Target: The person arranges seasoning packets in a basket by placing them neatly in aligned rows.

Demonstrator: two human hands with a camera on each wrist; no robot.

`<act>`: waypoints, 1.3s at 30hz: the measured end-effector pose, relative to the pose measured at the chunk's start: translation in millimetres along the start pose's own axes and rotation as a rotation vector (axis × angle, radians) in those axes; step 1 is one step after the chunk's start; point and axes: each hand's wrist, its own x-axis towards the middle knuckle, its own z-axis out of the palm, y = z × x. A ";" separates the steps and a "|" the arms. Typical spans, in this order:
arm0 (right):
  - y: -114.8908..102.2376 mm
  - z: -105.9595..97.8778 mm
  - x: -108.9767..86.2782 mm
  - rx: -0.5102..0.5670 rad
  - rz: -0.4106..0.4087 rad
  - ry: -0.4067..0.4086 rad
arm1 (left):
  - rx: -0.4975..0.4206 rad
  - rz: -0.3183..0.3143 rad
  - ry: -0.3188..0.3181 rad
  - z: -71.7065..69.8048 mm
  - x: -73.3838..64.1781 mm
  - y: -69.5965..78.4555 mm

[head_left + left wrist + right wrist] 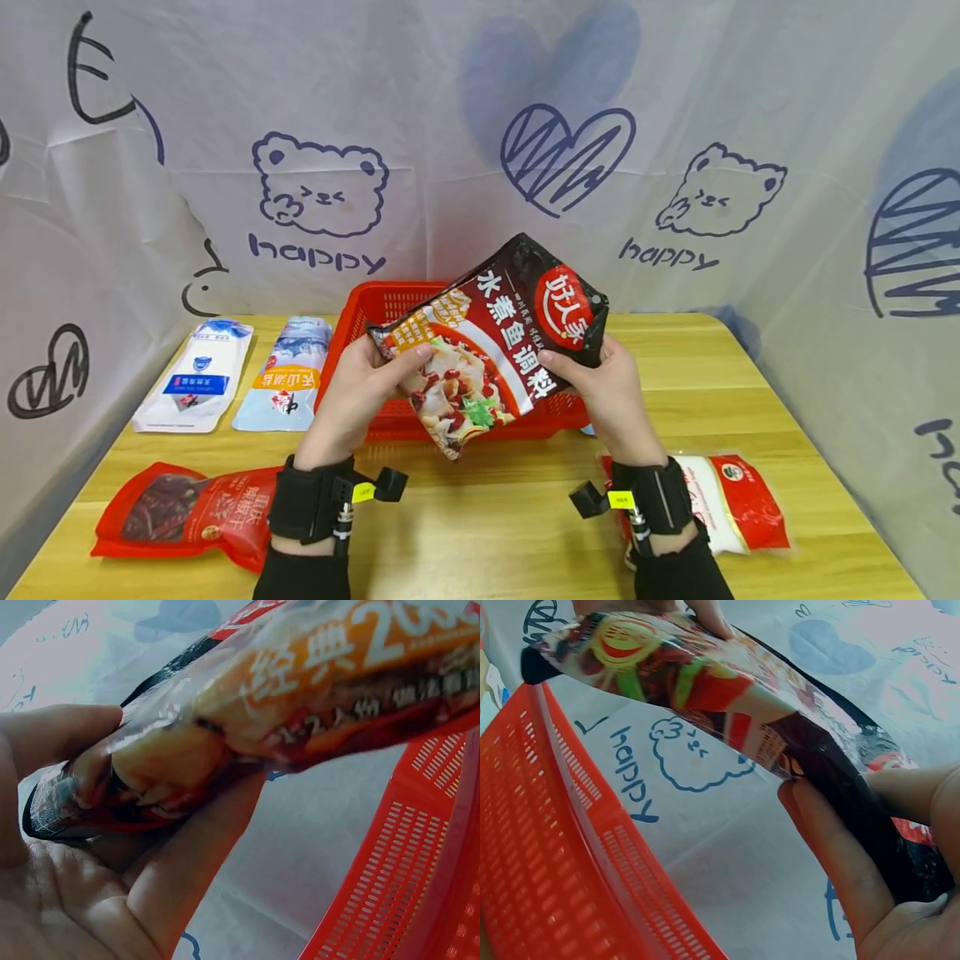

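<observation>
Both hands hold up a black and red seasoning packet [487, 350] with a picture of a fish dish, tilted in front of a red plastic basket [390, 300]. My left hand [367, 383] grips its left edge, thumb on the front face and fingers behind. On the opposite edge, my right hand [603, 387] pinches the dark end, its thumb by the white lettering. The left wrist view shows the packet's side [247, 697] lying between thumb and fingers. In the right wrist view, fingers [840, 855] support it from below. The packet hides much of the basket's inside.
Two pale salt bags, one white [197, 375] and one blue and orange [288, 375], lie left of the basket. A red bag of dried chillies [180, 508] is at the front left. A white and red bag [738, 504] lies by the right wrist. Behind the wooden table [480, 533] hangs a patterned cloth [442, 192].
</observation>
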 end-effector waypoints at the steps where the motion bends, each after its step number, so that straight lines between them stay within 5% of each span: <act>1: -0.8 -0.8 0.0 -0.002 0.004 -0.005 | -0.004 -0.001 -0.006 -0.4 0.0 -0.1; 8: -2.9 -3.2 0.5 0.004 0.023 -0.045 | -0.026 0.018 0.002 1.6 0.3 -0.6; 27: 1.5 16.7 -1.1 0.261 -0.025 -0.062 | -0.174 0.127 0.112 16.0 0.3 2.4; 33: 5.5 32.3 -4.9 0.251 0.015 -0.140 | -0.200 0.154 0.124 22.3 1.6 0.4; 39: 6.3 35.9 -7.7 0.233 0.040 -0.127 | -0.190 0.142 0.115 27.1 2.7 -0.8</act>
